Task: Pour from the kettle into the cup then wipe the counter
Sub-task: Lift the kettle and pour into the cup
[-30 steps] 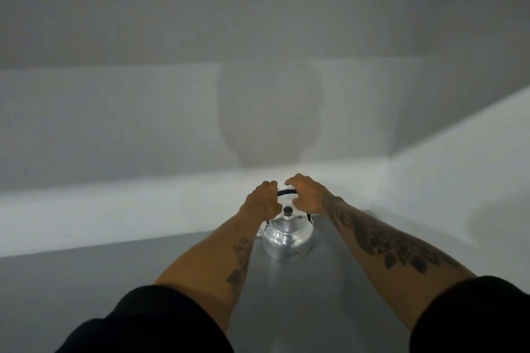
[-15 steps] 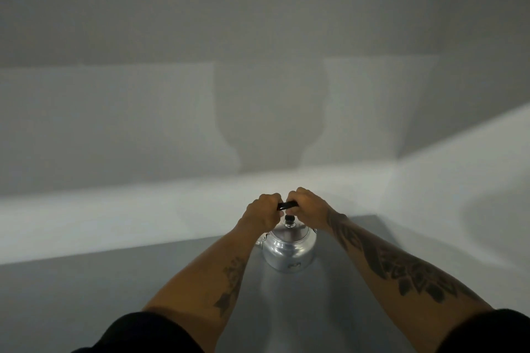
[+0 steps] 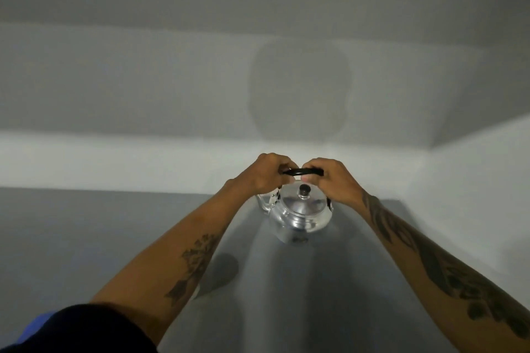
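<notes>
A shiny metal kettle [image 3: 299, 216] with a black lid knob and a black top handle hangs in the middle of the view, above the grey counter [image 3: 86, 238]. Its spout points left. My left hand [image 3: 262, 176] grips the left end of the handle and my right hand [image 3: 329, 179] grips the right end. The kettle's round shadow lies on the counter below and to the left. No cup and no cloth are in view.
A pale wall [image 3: 143, 89] runs along the back of the counter and meets a side wall [image 3: 481, 180] at the right, forming a corner just behind the kettle.
The kettle has risen off the counter with both hands still on its handle; its shadow now lies apart from it. The camera view has shifted a little.
</notes>
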Available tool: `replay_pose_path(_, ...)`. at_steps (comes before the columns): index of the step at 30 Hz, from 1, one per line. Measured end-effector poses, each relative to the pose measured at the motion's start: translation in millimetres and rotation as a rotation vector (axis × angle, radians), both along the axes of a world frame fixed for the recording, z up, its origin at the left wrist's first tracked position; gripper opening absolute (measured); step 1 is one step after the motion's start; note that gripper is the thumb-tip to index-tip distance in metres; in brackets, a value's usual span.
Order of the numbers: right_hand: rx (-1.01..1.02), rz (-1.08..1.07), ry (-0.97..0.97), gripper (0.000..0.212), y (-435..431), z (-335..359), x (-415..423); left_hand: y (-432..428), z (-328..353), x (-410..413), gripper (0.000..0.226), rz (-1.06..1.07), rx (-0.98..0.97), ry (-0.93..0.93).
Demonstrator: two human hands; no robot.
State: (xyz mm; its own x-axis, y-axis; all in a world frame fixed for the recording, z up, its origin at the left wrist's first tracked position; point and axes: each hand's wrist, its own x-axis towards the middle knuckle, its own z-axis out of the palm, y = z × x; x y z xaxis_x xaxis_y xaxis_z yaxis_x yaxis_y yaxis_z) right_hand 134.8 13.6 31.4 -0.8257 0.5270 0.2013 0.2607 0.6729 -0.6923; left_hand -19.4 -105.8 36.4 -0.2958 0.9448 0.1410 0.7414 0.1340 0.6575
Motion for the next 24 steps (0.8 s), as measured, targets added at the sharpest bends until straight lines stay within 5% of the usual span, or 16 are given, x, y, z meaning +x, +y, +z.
replay_pose_path(7, -0.039, 0.08, 0.01, 0.01, -60, 18, 0, -133, -18, -35, 0.053, 0.168, 0.009, -0.119)
replay_pose_path(13, -0.044, 0.217, -0.059, 0.029, -111, 22, -15, -229, -83, -61, 0.107, 0.18, -0.318, -0.094)
replay_pose_path(17, 0.004, 0.254, -0.136, 0.029, -134, 20, -25, -260, -125, -61, 0.137, 0.197, -0.364, -0.154)
replay_pose_path(24, 0.127, 0.31, -0.279, 0.03, -168, 16, -45, -273, -173, -57, 0.093, 0.309, -0.136, -0.301)
